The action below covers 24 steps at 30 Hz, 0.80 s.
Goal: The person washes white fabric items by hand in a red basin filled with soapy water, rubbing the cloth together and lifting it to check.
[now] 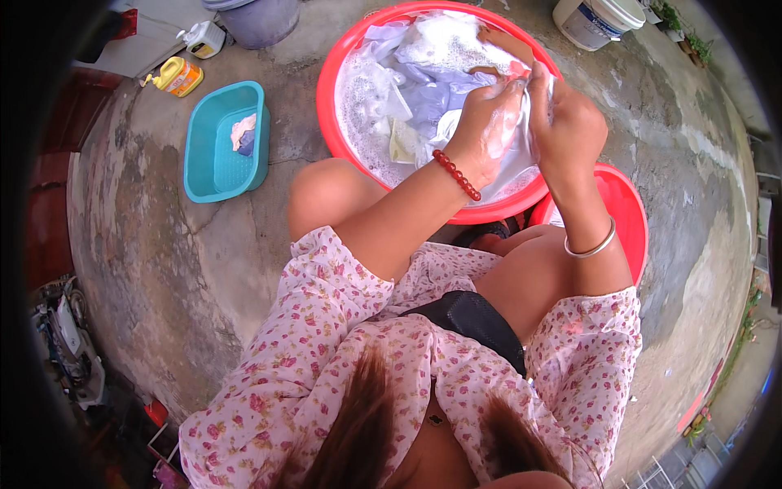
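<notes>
Both my hands are raised over the right side of a large red plastic basin (325, 104), gripping a wet white cloth (519, 156) between them. Suds coat my left hand (496, 125), which has a red bead bracelet above it. My right hand (569, 116) is closed on the cloth close beside it, with a silver bangle lower on that forearm. Lavender cloth (427, 101) lies in the foamy water, along with a pale yellow piece (403, 142) that I cannot identify. A brown board (506, 44) leans at the basin's far right, partly hidden. Something reddish shows by my fingertips.
A teal plastic basin (204, 165) with small pieces of cloth (244, 133) stands to the left. Beyond it are a yellow detergent jug (178, 76), a white jug (204, 40) and a grey bucket (259, 24). A white pail (589, 27) and another red basin (629, 208) stand rightward.
</notes>
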### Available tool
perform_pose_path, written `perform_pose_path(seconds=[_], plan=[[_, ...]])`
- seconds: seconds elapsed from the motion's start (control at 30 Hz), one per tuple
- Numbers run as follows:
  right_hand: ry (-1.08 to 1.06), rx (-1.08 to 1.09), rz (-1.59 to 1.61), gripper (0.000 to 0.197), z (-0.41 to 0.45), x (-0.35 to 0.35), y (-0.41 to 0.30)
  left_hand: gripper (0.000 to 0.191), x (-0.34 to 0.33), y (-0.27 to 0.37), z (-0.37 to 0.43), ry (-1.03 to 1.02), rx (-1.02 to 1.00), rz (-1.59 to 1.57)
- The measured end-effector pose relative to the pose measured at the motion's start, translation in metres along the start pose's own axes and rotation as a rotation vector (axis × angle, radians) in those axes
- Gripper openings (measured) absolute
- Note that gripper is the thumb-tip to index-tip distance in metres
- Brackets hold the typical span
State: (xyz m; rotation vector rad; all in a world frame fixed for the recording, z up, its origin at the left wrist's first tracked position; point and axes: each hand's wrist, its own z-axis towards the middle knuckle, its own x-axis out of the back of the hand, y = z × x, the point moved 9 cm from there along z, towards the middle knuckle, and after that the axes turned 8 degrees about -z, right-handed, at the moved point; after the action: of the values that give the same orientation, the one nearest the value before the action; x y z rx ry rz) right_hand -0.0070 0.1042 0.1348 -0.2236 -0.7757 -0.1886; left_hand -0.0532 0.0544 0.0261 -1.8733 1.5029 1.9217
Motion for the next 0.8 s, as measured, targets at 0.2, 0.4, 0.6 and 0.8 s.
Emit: perform_pose_path(seconds=[0.2,0.4,0.6,0.8], plan=[[-0.091,-0.087,0.048,0.040,0.007,-0.003,0.010,0.025,-0.007,-0.004,-0.004,0.032,0.063,0.001],[-0.066,0.047,0.141,0.040,-0.011,0.001,-0.021,0.024,-0.012,0.010,0.000,-0.105,0.047,-0.200],[-0.091,-0.169,0.079,0.038,0.010,0.006,0.018,0.024,-0.011,-0.004,-0.009,-0.040,0.038,0.118],[-0.071,0.036,0.151,0.040,-0.005,0.009,-0.015,0.028,-0.011,0.002,-0.003,-0.045,0.023,-0.008]])
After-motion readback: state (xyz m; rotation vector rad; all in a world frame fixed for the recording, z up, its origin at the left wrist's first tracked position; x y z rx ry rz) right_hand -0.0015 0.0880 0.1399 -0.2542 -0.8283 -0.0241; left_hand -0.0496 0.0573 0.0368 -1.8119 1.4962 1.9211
